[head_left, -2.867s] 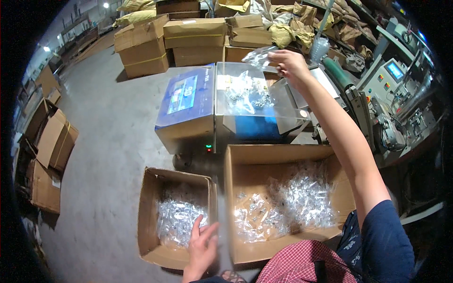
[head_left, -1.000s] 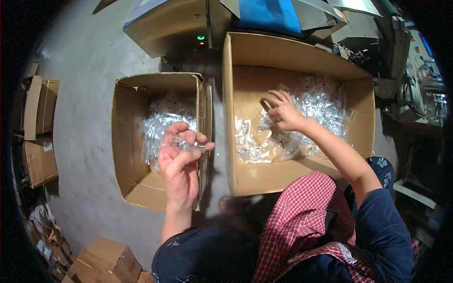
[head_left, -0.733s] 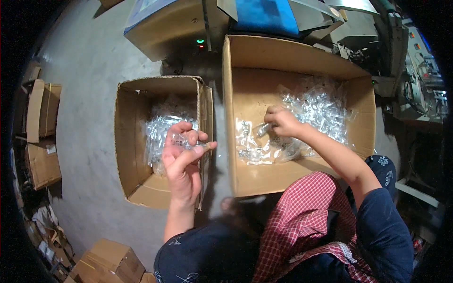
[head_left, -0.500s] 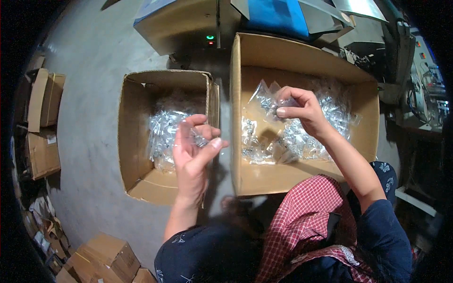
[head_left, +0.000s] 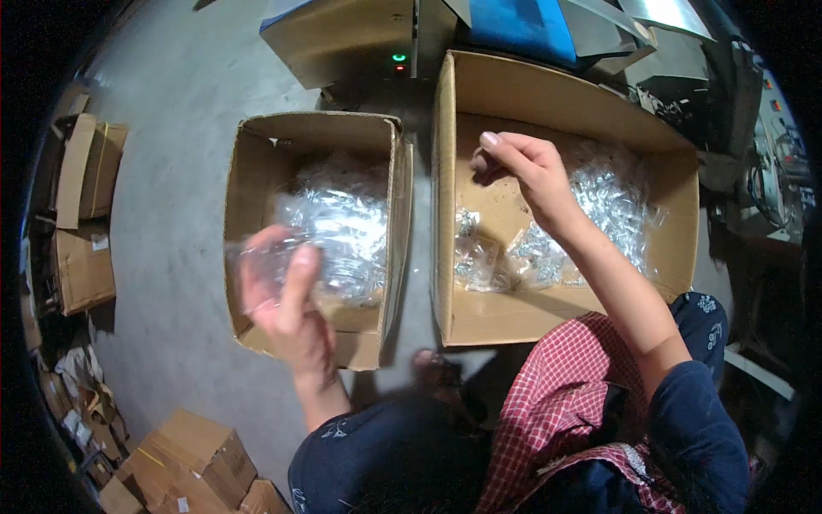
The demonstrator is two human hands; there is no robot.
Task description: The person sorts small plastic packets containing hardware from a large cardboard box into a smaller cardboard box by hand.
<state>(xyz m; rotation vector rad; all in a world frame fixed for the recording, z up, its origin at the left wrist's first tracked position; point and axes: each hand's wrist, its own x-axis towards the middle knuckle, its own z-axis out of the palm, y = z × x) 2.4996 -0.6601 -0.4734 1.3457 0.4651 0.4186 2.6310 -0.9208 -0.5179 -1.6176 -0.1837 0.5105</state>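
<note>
Narrow floor gap (head_left: 423, 244) between cardboard boxes (head_left: 442, 231), my left hand (head_left: 295, 313) grasping a clear plastic bag (head_left: 272, 257), my right hand (head_left: 533, 174) curled, grip unclear

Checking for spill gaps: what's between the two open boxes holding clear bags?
A narrow strip of grey floor separates the small box and large box, in the head view.

The grey floor (head_left: 171, 214) carries a small open box (head_left: 251, 201), a larger open box (head_left: 569, 96) and brown cartons (head_left: 193, 463).
</note>
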